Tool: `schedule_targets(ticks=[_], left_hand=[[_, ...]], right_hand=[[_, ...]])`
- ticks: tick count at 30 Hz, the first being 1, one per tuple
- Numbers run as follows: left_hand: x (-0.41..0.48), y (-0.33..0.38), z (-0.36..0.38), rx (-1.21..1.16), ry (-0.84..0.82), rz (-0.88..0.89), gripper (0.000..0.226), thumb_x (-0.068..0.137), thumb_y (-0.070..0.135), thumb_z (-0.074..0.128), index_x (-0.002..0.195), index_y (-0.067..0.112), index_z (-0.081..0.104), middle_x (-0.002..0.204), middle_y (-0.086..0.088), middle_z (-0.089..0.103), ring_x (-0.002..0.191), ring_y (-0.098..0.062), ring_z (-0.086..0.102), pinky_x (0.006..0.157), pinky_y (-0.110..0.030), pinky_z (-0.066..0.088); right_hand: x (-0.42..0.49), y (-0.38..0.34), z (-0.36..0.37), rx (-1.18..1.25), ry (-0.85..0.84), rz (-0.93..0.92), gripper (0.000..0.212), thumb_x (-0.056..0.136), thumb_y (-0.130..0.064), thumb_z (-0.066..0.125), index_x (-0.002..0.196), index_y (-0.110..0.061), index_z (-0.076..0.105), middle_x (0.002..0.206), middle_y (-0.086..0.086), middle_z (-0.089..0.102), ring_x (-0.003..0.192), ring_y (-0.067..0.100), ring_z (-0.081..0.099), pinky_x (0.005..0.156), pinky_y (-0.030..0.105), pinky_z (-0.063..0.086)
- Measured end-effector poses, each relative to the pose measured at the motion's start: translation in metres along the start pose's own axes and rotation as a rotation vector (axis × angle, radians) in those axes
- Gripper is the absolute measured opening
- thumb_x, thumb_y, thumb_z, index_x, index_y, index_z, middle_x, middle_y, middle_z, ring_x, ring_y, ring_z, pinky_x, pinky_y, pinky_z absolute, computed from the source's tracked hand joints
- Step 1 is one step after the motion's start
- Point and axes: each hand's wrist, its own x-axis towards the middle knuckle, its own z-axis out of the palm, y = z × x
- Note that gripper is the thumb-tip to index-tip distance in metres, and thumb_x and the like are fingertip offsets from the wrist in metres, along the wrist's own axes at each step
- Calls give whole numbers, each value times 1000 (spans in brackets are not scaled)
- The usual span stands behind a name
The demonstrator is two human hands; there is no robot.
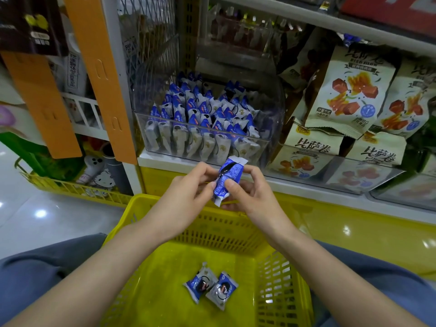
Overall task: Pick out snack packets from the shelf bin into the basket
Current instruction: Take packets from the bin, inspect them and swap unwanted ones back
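A yellow basket (165, 300) fills the lower centre. Above it, a clear shelf bin (273, 119) is packed with blue-and-white snacks. At mid-frame the left hand (186, 197) and right hand (250, 197) pinch a held packet (227, 179) over the basket's far rim. Two dropped packets (200, 285) lie touching on the basket floor.

The snack packet (227, 179) pinched between the left hand (186, 192) and right hand (252, 194) is thin glossy film, blue and white, creased and catching the light. The two packets (211, 286) lying in the basket have the same shiny wrapper. The basket (278, 279) is yellow moulded plastic with perforated walls and a smooth, faintly sheened floor. The shelf bin (274, 119) is clear, hard, glossy plastic. The large bags (346, 90) beside it look matt and cream-coloured. The floor (47, 220) is polished and reflective. The trousers (35, 274) are matt blue-grey cloth.
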Motion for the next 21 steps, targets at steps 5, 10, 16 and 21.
schedule_targets(ticks=[5, 10, 16, 21], left_hand=[[-8, 5, 3, 378, 129, 88, 24, 93, 26, 46, 118, 24, 47, 102, 0, 68, 87, -18, 64, 71, -40, 54], [-7, 5, 4, 479, 170, 120, 27, 94, 22, 40, 120, 17, 48, 97, -8, 65, 85, -29, 60, 64, -41, 46], [-3, 1, 0, 501, 156, 134, 21, 95, 31, 33, 94, 17, 49, 70, 0, 57, 63, -23, 55, 56, -39, 44], [2, -3, 4, 237, 138, -13, 28, 97, 19, 37, 72, 29, 44, 61, 6, 53, 61, -4, 52, 53, -17, 36]], right_hand=[[1, 7, 3, -120, -29, -62, 26, 89, -19, 58, 108, -27, 43, 106, 4, 65, 83, 14, 68, 73, 31, 58], [2, 10, 6, -194, -57, -127, 30, 87, -20, 61, 102, -38, 41, 105, -2, 62, 78, 8, 67, 67, 24, 57], [0, 17, 6, -354, -84, -142, 32, 87, -28, 60, 104, -45, 39, 107, -12, 60, 86, 13, 64, 79, 35, 55], [1, 19, 6, -409, -13, -194, 41, 82, -29, 67, 105, -44, 37, 101, -18, 59, 95, -4, 57, 85, 20, 47]])
